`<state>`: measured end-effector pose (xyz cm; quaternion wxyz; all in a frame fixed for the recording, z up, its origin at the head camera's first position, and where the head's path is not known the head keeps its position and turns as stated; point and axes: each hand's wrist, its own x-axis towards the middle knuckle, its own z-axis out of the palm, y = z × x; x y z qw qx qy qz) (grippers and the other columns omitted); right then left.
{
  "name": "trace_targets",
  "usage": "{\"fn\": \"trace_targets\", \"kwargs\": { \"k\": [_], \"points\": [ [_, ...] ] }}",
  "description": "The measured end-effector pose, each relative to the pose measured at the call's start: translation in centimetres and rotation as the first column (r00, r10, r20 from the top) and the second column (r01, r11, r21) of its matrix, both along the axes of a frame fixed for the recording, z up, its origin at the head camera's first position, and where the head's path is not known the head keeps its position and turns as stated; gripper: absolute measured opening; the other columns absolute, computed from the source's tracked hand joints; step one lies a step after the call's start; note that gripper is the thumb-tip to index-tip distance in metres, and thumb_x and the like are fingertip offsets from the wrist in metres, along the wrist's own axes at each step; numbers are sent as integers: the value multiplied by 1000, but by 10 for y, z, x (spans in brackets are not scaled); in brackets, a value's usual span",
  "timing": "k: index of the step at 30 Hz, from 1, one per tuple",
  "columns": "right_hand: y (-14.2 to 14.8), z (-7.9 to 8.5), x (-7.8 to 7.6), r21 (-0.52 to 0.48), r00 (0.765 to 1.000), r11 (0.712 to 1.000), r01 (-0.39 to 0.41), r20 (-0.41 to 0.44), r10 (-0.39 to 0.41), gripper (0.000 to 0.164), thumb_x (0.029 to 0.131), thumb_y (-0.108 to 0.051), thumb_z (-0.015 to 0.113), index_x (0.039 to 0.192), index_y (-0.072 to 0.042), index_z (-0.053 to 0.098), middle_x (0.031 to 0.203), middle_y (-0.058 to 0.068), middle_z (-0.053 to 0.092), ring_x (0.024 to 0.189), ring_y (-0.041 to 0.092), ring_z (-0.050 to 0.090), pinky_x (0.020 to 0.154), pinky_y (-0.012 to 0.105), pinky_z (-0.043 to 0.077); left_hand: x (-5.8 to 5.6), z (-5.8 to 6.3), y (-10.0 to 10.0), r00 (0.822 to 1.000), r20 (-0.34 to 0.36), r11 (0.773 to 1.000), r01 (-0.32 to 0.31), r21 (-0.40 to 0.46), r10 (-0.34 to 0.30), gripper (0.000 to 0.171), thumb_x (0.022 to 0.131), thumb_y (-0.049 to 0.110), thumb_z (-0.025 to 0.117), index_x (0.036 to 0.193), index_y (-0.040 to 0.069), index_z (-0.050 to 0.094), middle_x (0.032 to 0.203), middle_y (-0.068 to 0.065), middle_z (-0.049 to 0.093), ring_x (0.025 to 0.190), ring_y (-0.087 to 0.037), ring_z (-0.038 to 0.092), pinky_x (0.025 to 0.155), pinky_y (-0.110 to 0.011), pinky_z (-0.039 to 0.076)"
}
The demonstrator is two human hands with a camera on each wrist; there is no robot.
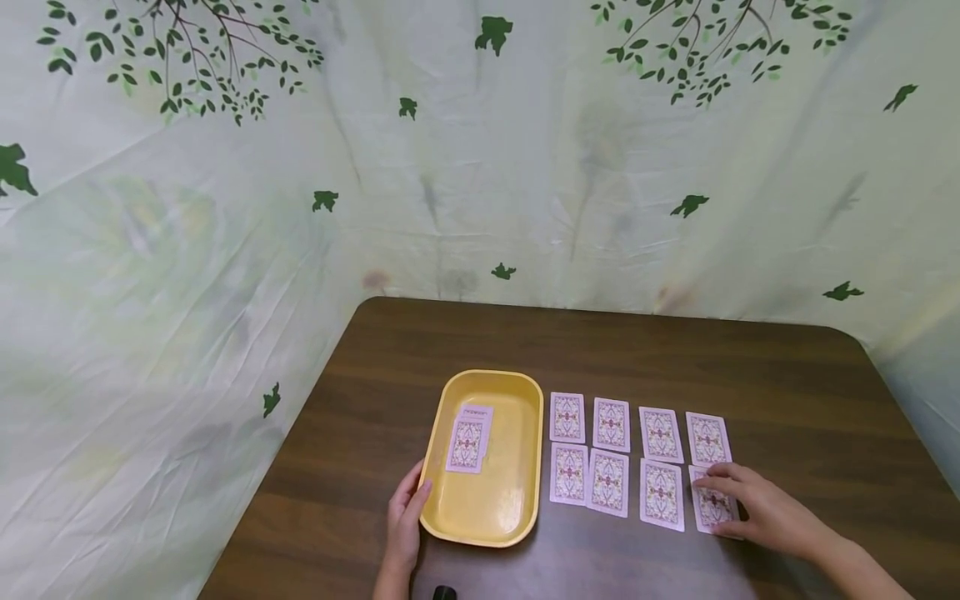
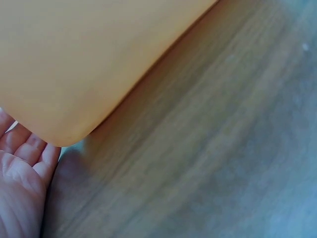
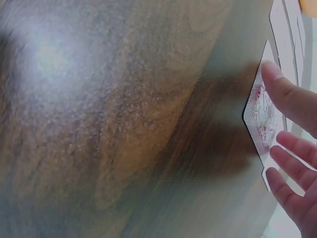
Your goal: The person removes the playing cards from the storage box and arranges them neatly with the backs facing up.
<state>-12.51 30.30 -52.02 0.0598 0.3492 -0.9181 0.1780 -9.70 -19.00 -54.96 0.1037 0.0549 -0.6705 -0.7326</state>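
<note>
A yellow tray (image 1: 510,500) lies on the table, with overlapping face-down playing cards (image 1: 467,443) inside it. My left hand (image 1: 402,527) holds the tray's left side, thumb at the rim; in the left wrist view its fingers (image 2: 29,148) bend against the tray's edge (image 2: 69,134). To the right of the tray, several face-down cards lie in two rows. Over the near-row card at the far right (image 1: 712,504) is my right hand (image 1: 768,510), fingers and thumb spread across it. The right wrist view shows the thumb (image 3: 285,94) at that card's edge (image 3: 262,116), its fingers apart.
Pink-backed cards (image 1: 568,473) sit close to the tray's right side. A small black object (image 1: 444,592) shows at the bottom edge of the head view. Behind the brown wooden table (image 1: 600,342) hangs a pale leaf-patterned cloth (image 1: 480,167).
</note>
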Motion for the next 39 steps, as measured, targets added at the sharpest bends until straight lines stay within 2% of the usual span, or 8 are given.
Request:
{"fn": "trace_targets", "kwargs": {
  "k": [4,7,9,14,19,26,33,39],
  "points": [
    [-2,2,-2,-28,1000,999,28,-2,-28,55,61,-36,82,109,-14,65,106,2,55,91,22,53,77,25,44,0,0,-1,1000,-6,1000,-1,1,1,39,95,5,45,129,-13,42,126,-29,46,103,-17,53,83,-22,44],
    [-5,5,-5,-48,999,998,42,-33,-43,56,58,-29,84,108,-12,66,105,2,56,91,22,54,78,20,41,-1,-1,-2,1000,-10,1000,-1,6,1,39,95,5,45,129,-13,42,126,-30,46,104,-18,53,84,-22,44],
    [-10,7,-8,-59,998,997,47,-47,-50,54,58,-24,85,106,-10,66,105,4,57,92,23,55,79,23,42,0,-1,-2,1000,-14,1000,-1,9,1,39,95,5,45,129,-13,42,126,-30,46,104,-18,53,84,-23,44],
    [-30,20,-22,-88,997,994,70,-30,-73,49,60,-14,84,105,-5,66,104,10,58,94,29,55,76,44,45,0,0,-4,1000,-24,1000,0,11,0,39,95,5,45,128,-14,42,125,-31,46,103,-17,53,84,-22,44],
    [-61,36,-42,-109,997,991,80,24,-78,50,66,-14,82,111,-4,63,107,11,56,96,29,55,76,45,48,2,-1,-5,999,-32,1000,3,7,-3,38,95,4,44,128,-14,42,126,-31,45,104,-17,53,85,-22,43],
    [-121,65,-73,-136,993,990,20,114,-4,46,73,-16,78,115,-7,61,114,9,54,106,27,50,85,44,45,3,-3,-4,1000,-21,1000,9,17,-9,39,94,4,45,128,-14,42,128,-30,44,107,-16,51,86,-22,43],
    [-185,84,-97,-190,987,972,-137,59,150,44,75,-14,77,115,-7,62,114,9,54,105,24,50,87,40,44,1,-2,-4,1000,0,1000,14,8,-14,39,95,7,46,129,-12,43,128,-27,45,108,-18,51,86,-22,42],
    [-230,89,-103,-182,975,964,-196,73,212,43,77,-15,75,116,-5,61,117,11,53,108,25,49,90,39,42,-1,-2,-4,1000,-17,1000,19,4,-19,39,94,6,46,129,-13,43,127,-28,46,106,-16,51,86,-23,42]
  ]
}}
